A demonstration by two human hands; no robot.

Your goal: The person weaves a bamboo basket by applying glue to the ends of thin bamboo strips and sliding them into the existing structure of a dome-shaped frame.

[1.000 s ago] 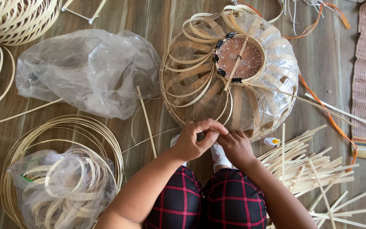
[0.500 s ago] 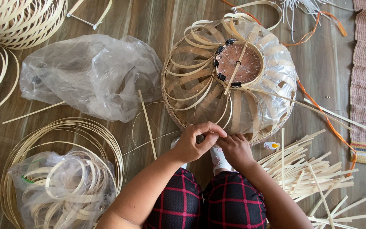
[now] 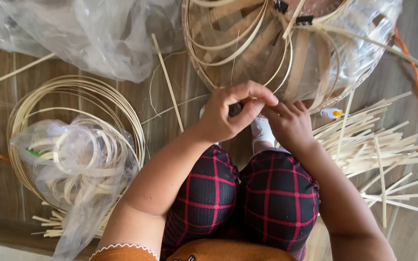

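Fingers [image 3: 255, 94] of the left hand [image 3: 231, 113] curl closed around a small dark piece, meeting the right hand [image 3: 289, 123], whose grip cannot be told, just below the woven basket frame [image 3: 247, 43] on the wooden floor [image 3: 170, 125], beside loose bamboo strips [image 3: 373, 150].

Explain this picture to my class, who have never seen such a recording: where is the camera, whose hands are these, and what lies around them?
The camera sits on the person's head and looks down at their lap and the wooden floor. No machine is involved, only two bare hands. The left hand and the right hand meet at the rim of a half-woven bamboo basket frame, pinching something small and dark that I cannot make out. Around them lie coiled bamboo strips, clear plastic bags, a pile of short bamboo sticks and a small glue bottle.
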